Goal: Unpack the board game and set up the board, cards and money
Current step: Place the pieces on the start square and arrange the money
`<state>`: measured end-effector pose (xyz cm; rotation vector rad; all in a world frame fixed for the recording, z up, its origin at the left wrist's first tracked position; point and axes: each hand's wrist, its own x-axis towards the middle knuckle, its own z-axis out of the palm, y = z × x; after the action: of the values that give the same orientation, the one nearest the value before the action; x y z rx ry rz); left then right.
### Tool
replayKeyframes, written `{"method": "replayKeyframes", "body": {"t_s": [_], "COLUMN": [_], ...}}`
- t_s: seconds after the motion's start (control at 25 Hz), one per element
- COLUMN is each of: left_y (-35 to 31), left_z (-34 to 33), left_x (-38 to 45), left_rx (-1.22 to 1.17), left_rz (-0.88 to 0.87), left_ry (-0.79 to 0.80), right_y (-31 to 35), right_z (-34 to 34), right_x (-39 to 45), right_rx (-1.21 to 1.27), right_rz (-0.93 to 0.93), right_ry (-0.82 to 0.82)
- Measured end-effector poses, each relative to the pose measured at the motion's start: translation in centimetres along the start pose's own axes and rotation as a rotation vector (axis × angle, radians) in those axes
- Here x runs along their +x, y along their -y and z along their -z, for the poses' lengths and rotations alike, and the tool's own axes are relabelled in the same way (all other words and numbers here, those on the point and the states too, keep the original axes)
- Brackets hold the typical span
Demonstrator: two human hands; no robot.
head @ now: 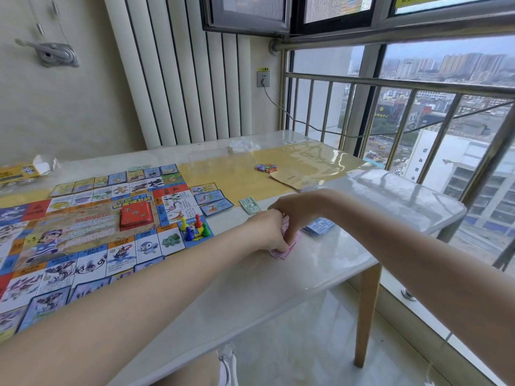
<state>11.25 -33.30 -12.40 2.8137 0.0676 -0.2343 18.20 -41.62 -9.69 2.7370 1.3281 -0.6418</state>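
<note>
The colourful game board point(83, 235) lies unfolded on the left of the table. A red card deck point(135, 217) sits at its centre, and several pawns point(195, 227) stand on its near right corner. Property cards point(213, 197) lie in rows beside the board. To the right of the board, my left hand point(267, 229) and my right hand point(292, 211) meet over a stack of pink money point(281, 253), both gripping it. A blue money stack point(317, 227) lies just right of my hands. A green banknote point(249, 204) lies just beyond them.
The white table point(390, 196) ends at a rounded right edge next to a railing point(390, 112) and window. A tan envelope with cards point(295, 179), small coloured pieces point(266, 168), clear plastic wrapping point(239, 146) and the game box point(16, 174) lie farther back.
</note>
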Motion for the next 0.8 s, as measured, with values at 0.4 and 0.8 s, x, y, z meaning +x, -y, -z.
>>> {"method": "replayKeyframes", "body": {"t_s": [0.4,0.8], "left_y": [0.0,8.2], "left_z": [-0.4,7.1], "left_x": [-0.4,-2.1], "left_rx": [-0.021,-0.875], "left_rz": [0.011,0.113], "left_ry": [-0.075,-0.183], "right_y": [0.2,3.4], "right_z": [-0.1,3.0], "right_x": [0.1,2.6], "right_rx": [-0.038,0.934], "right_rz": [0.017,0.257], "right_ry": [-0.105,-0.47]}}
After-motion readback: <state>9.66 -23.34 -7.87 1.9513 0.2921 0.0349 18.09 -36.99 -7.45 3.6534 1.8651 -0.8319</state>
